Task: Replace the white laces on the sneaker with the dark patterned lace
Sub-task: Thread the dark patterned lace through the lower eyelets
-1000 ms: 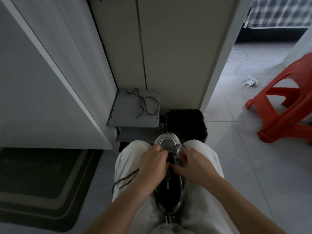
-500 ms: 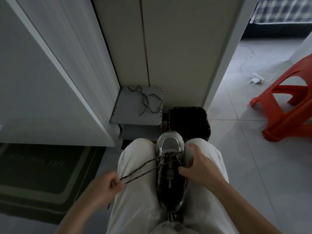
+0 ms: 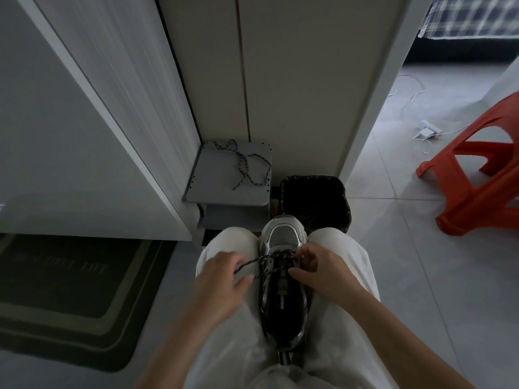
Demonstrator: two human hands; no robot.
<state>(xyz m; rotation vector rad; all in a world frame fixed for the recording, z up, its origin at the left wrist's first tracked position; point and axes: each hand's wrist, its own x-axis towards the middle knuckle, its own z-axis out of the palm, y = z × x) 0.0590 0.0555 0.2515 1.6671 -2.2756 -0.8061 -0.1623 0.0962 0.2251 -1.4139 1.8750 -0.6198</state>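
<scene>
Two strands of the dark patterned lace (image 3: 250,265) are seen running from the front eyelets of the sneaker (image 3: 283,237) out toward 8 o'clock, where they are pinched in the grip of the left hand (image 3: 222,279). The sneaker is wedged between the knees, long axis 12 to 6, toe at 12. The right hand (image 3: 318,273) is set at 3 o'clock of the eyelets, fingers curled there; what its grip pinches cannot be told. The unlaced eyelets are judged to lie toward 6, nearer the right hand.
</scene>
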